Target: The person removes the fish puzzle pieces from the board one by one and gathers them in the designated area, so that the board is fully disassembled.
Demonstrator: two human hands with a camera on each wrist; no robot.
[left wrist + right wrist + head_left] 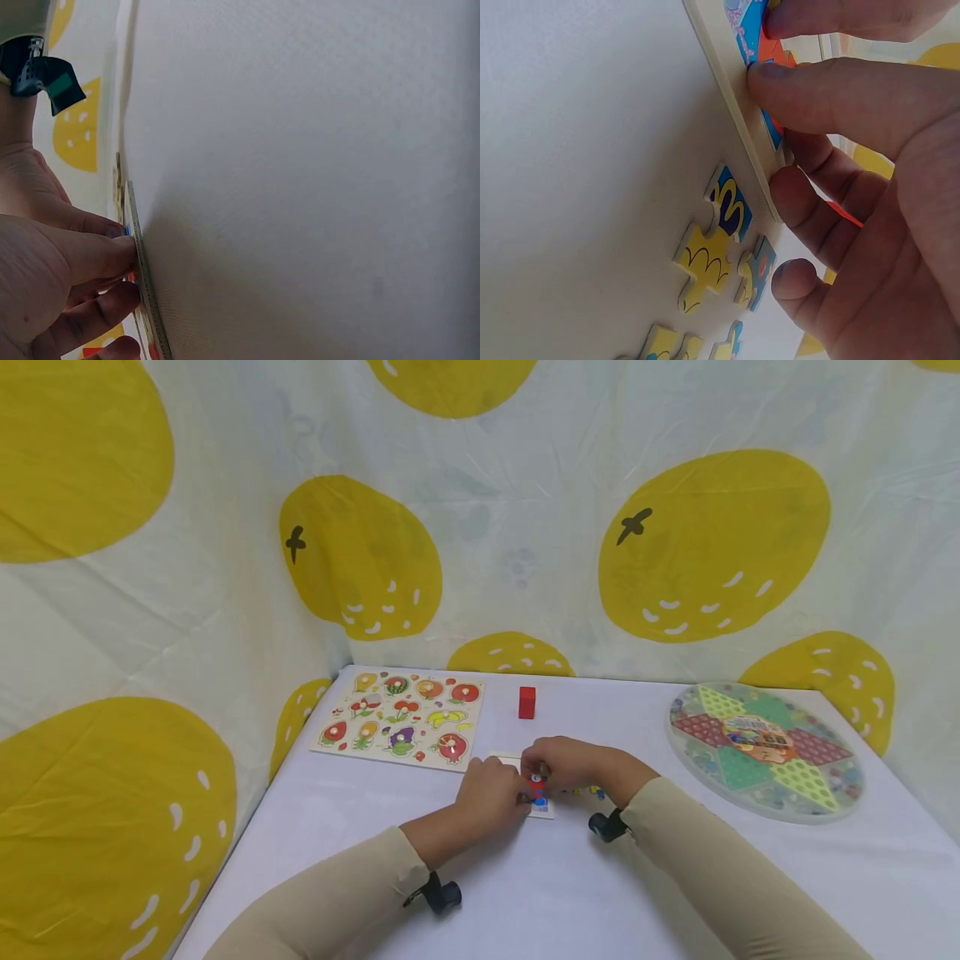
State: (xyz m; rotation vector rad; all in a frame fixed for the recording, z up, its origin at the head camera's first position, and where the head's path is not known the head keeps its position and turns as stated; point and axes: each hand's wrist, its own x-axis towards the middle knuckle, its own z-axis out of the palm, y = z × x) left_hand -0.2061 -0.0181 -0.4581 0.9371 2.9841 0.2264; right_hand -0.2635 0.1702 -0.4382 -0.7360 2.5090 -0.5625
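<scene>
A small jigsaw puzzle (pixel 542 808) in a pale wooden frame, its picture red and blue, sits on the white table between both hands. My left hand (pixel 491 795) grips its left side, thumb and curled fingers along the frame in the left wrist view. From the right, my right hand (pixel 566 767) holds the puzzle, its thumb (pixel 810 94) on the picture's edge and its other fingers bent about the frame's end. The hands cover much of the picture. Below the right hand, loose yellow and blue jigsaw pieces (pixel 705 259) lie on the table.
A wooden fruit peg board (pixel 397 758) lies at the back left. Behind the puzzle stands a red block (pixel 527 702). A round Chinese checkers board (pixel 757 739) in a clear case with marbles lies at the right. Fruit-printed cloth (pixel 517 568) hangs around the table.
</scene>
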